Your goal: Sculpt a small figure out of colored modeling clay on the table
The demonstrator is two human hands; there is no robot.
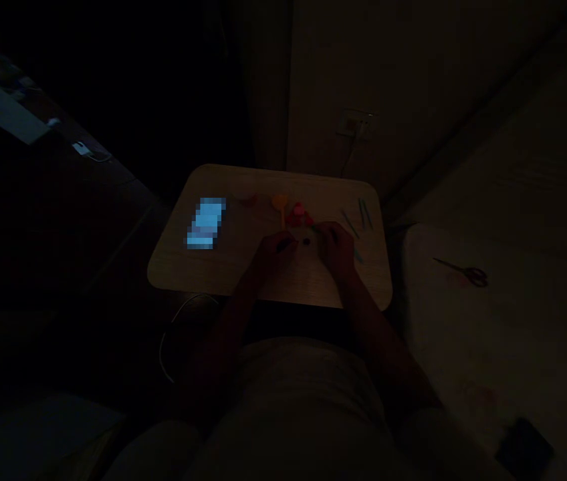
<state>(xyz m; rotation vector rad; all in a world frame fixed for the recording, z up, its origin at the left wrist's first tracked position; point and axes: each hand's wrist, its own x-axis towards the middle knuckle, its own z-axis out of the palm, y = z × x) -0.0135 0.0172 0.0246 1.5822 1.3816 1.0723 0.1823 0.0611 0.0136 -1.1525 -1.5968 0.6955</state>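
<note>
In dim light, my left hand is over the middle of a small wooden table, its fingers closed on something dark that I cannot make out. My right hand is to the right, fingers pinched at the end of a small green stick. A dark round piece lies on the table between the hands. Just beyond them are a red object with a pink round part and an orange tool with a wide head and a narrow handle.
Several thin green-blue sticks lie at the table's right. A lit, pixelated screen is at the left, near a faint reddish item. Scissors rest on a pale surface at the right. A wall socket is behind.
</note>
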